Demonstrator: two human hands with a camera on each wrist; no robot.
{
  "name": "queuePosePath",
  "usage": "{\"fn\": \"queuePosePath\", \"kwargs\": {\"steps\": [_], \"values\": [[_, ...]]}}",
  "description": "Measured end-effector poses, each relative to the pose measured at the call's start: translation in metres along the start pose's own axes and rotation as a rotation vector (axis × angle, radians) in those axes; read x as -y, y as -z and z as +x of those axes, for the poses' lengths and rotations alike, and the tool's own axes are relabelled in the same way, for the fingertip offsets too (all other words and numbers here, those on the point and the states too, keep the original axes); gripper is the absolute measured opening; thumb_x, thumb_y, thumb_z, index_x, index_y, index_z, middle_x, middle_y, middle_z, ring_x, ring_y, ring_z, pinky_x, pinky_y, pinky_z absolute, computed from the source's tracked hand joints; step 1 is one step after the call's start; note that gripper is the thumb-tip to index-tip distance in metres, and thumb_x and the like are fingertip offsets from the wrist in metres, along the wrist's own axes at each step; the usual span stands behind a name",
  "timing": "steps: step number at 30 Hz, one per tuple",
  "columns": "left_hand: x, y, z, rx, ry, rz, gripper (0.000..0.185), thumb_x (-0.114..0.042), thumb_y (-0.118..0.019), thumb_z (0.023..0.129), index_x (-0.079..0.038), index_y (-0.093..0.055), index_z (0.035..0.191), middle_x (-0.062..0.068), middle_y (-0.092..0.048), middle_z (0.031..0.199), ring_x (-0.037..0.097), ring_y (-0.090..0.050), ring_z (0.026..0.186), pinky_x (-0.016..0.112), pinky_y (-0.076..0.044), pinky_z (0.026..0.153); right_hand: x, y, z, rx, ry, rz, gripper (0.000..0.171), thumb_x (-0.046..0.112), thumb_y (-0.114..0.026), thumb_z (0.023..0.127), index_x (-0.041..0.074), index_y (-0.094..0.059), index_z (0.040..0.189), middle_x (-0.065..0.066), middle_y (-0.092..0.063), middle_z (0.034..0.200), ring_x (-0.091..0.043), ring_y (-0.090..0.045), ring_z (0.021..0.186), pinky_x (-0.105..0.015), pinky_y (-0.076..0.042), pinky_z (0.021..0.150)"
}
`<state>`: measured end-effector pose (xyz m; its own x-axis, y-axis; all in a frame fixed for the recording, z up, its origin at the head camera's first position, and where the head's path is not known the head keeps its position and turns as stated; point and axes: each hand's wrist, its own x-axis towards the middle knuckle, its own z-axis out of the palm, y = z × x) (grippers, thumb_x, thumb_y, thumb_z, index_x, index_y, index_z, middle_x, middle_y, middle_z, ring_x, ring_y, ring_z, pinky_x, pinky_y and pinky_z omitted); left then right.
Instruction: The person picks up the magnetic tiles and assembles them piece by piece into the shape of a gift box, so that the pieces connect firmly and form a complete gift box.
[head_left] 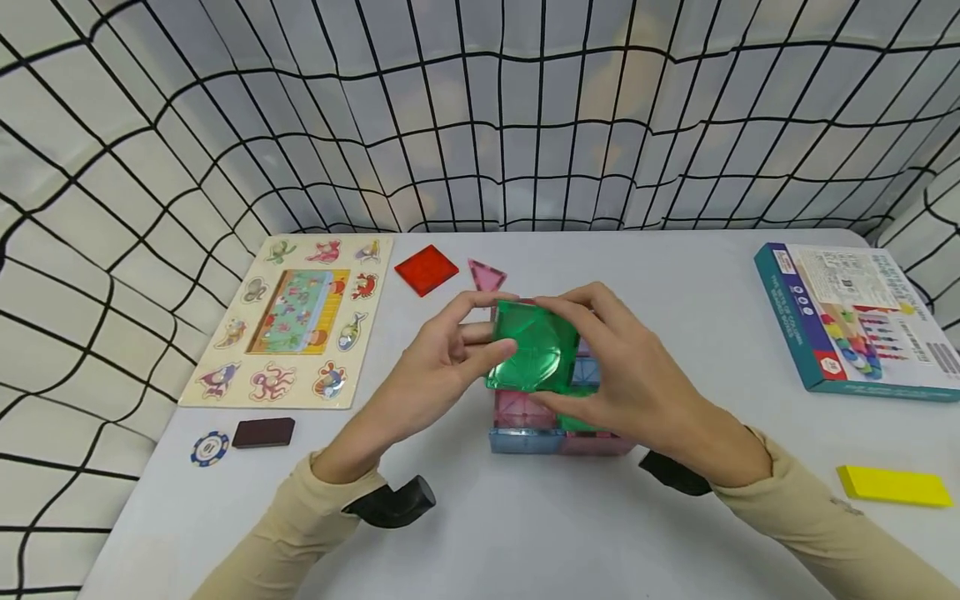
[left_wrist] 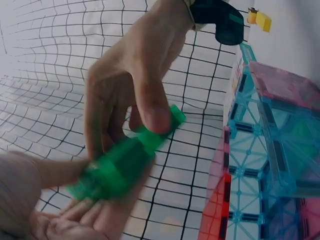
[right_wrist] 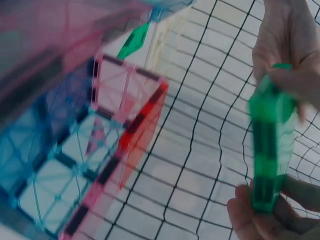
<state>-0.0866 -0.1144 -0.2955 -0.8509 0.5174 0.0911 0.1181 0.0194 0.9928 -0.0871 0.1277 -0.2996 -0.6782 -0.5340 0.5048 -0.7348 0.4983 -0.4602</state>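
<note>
**Green tile held over the tile box**

White tabletop [head_left: 525, 533] runs out ahead of us, with a cloth backdrop [head_left: 480, 108] of black grid lines hung behind it and round both sides.

We hold a green square tile [head_left: 534, 346] between both hands, lying roughly flat just above a structure of magnetic tiles [head_left: 555, 421] — pink, blue and green panels standing on the table near the middle. Our left hand [head_left: 438, 367] pinches the tile's left edge, thumb on top and fingers beneath. Our right hand [head_left: 622, 367] grips the right and near edges, fingers curled over the far corner. In the left wrist view the green tile [left_wrist: 125, 160] is seen edge-on, pressed between the right thumb and fingers, with the blue and pink walls [left_wrist: 265, 150] just beside it. In the right wrist view the tile [right_wrist: 270, 150] stands clear of the pink-framed wall [right_wrist: 125, 140], apart from it.

Beyond the hands lie a red square tile [head_left: 426, 269] and a pink triangle tile [head_left: 486, 275], near each other. At the left rests a wooden sea-animal puzzle board [head_left: 296, 321]; in front of it sit a poker chip [head_left: 209, 447] and a dark brown block [head_left: 263, 432]. At the right lies a printed box [head_left: 855, 317] — and nearer us, a yellow block [head_left: 892, 486].
</note>
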Motion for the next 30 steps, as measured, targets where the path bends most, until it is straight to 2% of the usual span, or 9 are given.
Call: {"fn": "queuePosePath", "kwargs": {"steps": [2, 5, 8, 12, 18, 25, 30], "values": [[0.002, 0.001, 0.000, 0.022, -0.043, -0.026, 0.063, -0.017, -0.071, 0.102, -0.003, -0.039, 0.153, 0.020, -0.060, 0.146, 0.032, -0.065, 0.126, 0.041, -0.057, 0.100, -0.001, 0.002, -0.002, -0.020, 0.015, 0.006, 0.092, 0.021, -0.102, 0.064, -0.001, -0.057, 0.142, -0.011, -0.058, 0.123, -0.022, -0.064, 0.107, -0.040, -0.062, 0.086], [0.006, 0.003, 0.000, 0.060, -0.138, -0.023, 0.082, -0.023, -0.084, 0.091, -0.002, -0.038, 0.155, 0.018, -0.054, 0.149, 0.031, -0.059, 0.131, 0.040, -0.055, 0.104, -0.003, 0.005, -0.005, -0.025, 0.005, 0.075, 0.090, 0.020, -0.101, 0.065, -0.001, -0.058, 0.141, -0.009, -0.061, 0.123, -0.020, -0.065, 0.106, -0.040, -0.063, 0.083], [0.011, 0.003, 0.003, 0.079, -0.244, 0.019, 0.090, -0.014, -0.091, 0.084, 0.002, -0.038, 0.155, 0.018, -0.051, 0.149, 0.031, -0.053, 0.134, 0.042, -0.051, 0.109, -0.004, 0.007, -0.008, -0.007, -0.036, 0.189, 0.088, 0.014, -0.100, 0.066, 0.001, -0.058, 0.143, -0.008, -0.063, 0.127, -0.020, -0.065, 0.110, -0.040, -0.063, 0.088], [0.016, 0.001, 0.004, 0.061, -0.322, 0.056, 0.088, 0.000, -0.091, 0.079, 0.007, -0.041, 0.151, 0.020, -0.051, 0.148, 0.031, -0.049, 0.137, 0.044, -0.048, 0.112, -0.005, 0.007, -0.010, 0.028, -0.072, 0.291, 0.085, 0.012, -0.099, 0.069, 0.002, -0.058, 0.143, -0.007, -0.065, 0.131, -0.021, -0.068, 0.113, -0.039, -0.060, 0.095], [0.018, -0.001, 0.001, 0.039, -0.365, 0.117, 0.084, 0.001, -0.092, 0.075, 0.009, -0.047, 0.145, 0.021, -0.054, 0.146, 0.031, -0.054, 0.136, 0.046, -0.046, 0.114, -0.005, 0.007, -0.011, 0.042, -0.032, 0.260, 0.081, 0.020, -0.099, 0.067, 0.001, -0.064, 0.138, -0.006, -0.071, 0.129, -0.019, -0.072, 0.109, -0.041, -0.062, 0.091], [0.014, -0.001, -0.002, 0.061, -0.347, 0.138, 0.085, 0.015, -0.089, 0.067, 0.009, -0.050, 0.143, 0.021, -0.057, 0.144, 0.031, -0.060, 0.131, 0.044, -0.046, 0.114, -0.006, 0.002, -0.012, 0.009, 0.028, 0.298, 0.076, 0.030, -0.097, 0.071, -0.001, -0.067, 0.133, -0.005, -0.074, 0.123, -0.017, -0.075, 0.104, -0.031, -0.061, 0.090], [0.014, 0.001, -0.003, 0.071, -0.365, 0.148, 0.085, 0.015, -0.091, 0.067, 0.010, -0.051, 0.141, 0.022, -0.059, 0.141, 0.032, -0.059, 0.131, 0.044, -0.046, 0.114, -0.007, -0.004, -0.013, -0.013, 0.051, 0.304, 0.075, 0.033, -0.095, 0.073, -0.004, -0.067, 0.132, -0.010, -0.074, 0.121, -0.021, -0.076, 0.102, -0.032, -0.062, 0.088]]}}
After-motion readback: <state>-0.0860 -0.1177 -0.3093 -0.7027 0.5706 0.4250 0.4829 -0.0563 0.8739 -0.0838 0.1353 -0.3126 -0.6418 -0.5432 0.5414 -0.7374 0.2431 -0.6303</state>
